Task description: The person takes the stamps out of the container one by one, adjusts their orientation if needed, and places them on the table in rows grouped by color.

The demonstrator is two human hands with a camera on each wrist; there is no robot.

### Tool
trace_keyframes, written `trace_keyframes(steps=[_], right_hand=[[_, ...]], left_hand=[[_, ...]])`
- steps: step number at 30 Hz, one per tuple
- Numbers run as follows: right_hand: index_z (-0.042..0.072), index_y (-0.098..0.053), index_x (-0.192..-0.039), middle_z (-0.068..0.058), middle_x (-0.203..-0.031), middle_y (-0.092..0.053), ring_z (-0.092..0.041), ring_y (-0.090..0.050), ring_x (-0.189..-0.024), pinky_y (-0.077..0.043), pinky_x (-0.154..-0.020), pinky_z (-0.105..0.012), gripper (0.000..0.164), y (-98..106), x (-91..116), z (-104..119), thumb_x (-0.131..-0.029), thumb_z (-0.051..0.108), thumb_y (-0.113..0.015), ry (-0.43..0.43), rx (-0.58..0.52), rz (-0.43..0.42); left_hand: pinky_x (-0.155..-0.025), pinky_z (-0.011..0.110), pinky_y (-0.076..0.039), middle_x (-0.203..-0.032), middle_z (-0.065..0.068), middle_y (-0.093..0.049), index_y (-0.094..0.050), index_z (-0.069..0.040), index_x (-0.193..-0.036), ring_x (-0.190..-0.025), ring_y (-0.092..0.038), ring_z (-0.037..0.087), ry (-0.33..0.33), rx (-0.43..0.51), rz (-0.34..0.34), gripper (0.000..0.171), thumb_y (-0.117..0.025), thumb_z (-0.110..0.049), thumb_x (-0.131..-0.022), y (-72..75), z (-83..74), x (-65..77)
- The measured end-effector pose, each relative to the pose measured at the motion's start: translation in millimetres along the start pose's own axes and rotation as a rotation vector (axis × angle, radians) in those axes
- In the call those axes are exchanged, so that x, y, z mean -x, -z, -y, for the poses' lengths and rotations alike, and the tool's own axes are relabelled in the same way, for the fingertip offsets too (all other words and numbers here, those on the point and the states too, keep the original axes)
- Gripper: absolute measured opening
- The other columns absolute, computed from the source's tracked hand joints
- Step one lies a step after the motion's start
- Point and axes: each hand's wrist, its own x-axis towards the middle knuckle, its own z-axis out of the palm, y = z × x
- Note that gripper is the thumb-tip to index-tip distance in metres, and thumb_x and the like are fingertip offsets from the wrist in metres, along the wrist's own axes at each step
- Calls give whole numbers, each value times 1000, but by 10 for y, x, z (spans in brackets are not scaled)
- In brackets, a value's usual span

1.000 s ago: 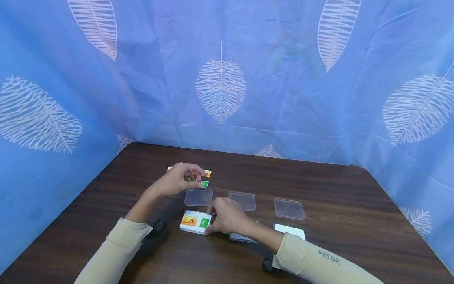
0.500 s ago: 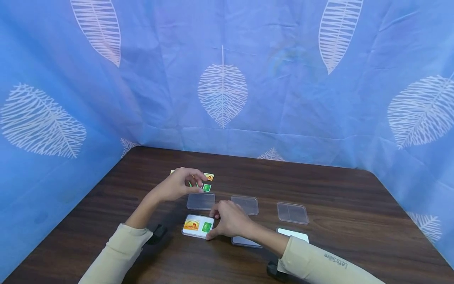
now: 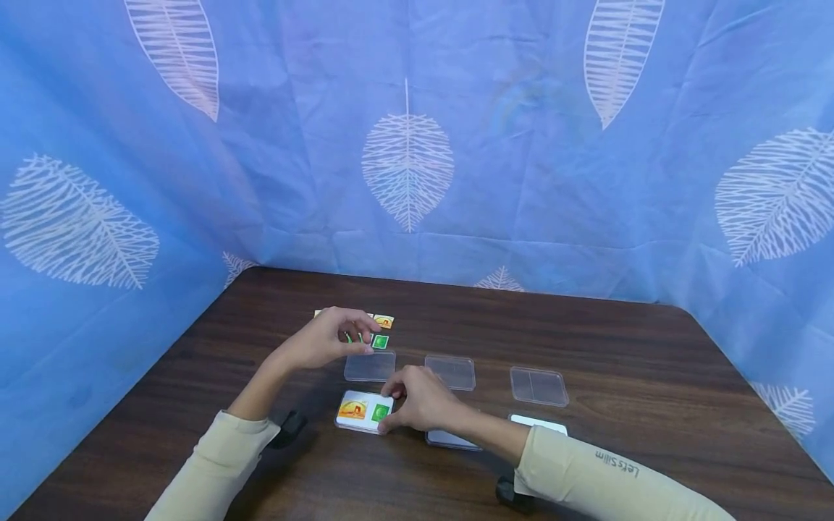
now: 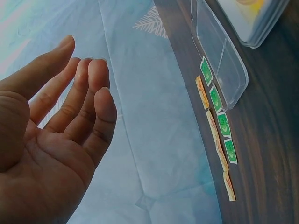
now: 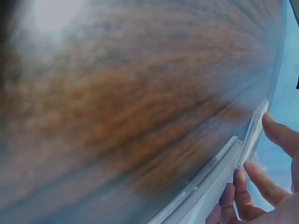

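My right hand (image 3: 423, 399) holds the right end of a flat clear plastic case (image 3: 367, 405), thumb at the near edge and fingertips at the far one. On white backing in the case are an orange stamp-like piece (image 3: 352, 410) and a green one (image 3: 381, 412). In the right wrist view, thumb and forefinger span the case's end (image 5: 254, 133). My left hand (image 3: 322, 339) hovers farther back with relaxed, slightly bent fingers and nothing between them. Below it, rows of green stamp-like pieces (image 4: 223, 123) and orange ones (image 4: 211, 125) lie on the table, partly hidden in the head view.
Three clear plastic lids lie behind the cases: left (image 3: 369, 367), middle (image 3: 459, 373) and right (image 3: 539, 386). Two more white-backed cases, a middle one (image 3: 449, 439) and a right one (image 3: 539, 422), are partly covered by my right forearm. A blue leaf-print curtain (image 3: 313, 181) surrounds the wooden table (image 3: 619, 347).
The head view has shifted slightly. Both hands keep nearly the same pose, the right on the case and the left over the loose pieces.
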Motion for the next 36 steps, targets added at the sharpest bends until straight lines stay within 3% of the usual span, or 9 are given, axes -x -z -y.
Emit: trace_keyframes(steps=[5,13,18,23,36], right_hand=[[6,-79,-97,3,-84,-66,-6,-54,-75,-44,-67,-24,37,3,18,14,-70,21,-98,15,18,-7],[5,-79,-96,-1,-85,-69,-12,-58,-76,-44,-66,-26,36,15,21,5,-69,20,-98,57,36,-27],[5,-80,-98,0,-86,-69,-11,-58,-77,-44,-66,-26,37,14,19,3,-69,21,-98,64,37,-27],[5,-79,-99,3,-85,-69,-8,-58,-77,-45,-68,-26,38,9,19,-5,-70,21,-97,41,27,-10],[9,-80,-98,5,-87,-68,-8,-56,-81,-44,-73,-29,37,-7,17,-24,-70,26,-97,32,70,-19]], left_hand=[[-75,36,-57,-95,2,-68,-70,0,-120,-81,-63,13,-2,-2,29,27,-75,-5,-93,-64,0,25],[-81,29,-56,-102,17,-71,-73,4,-112,-89,-64,12,-33,34,130,19,-74,-2,-94,-186,39,36],[-80,28,-56,-100,13,-71,-73,3,-108,-86,-64,10,-30,50,176,15,-73,1,-93,-217,60,70],[-75,26,-56,-97,8,-71,-73,1,-101,-81,-63,7,-31,-18,208,12,-76,3,-90,-252,76,112],[-69,23,-51,-91,-3,-67,-76,-6,-94,-76,-56,7,82,-186,303,12,-81,2,-86,-238,50,174]])
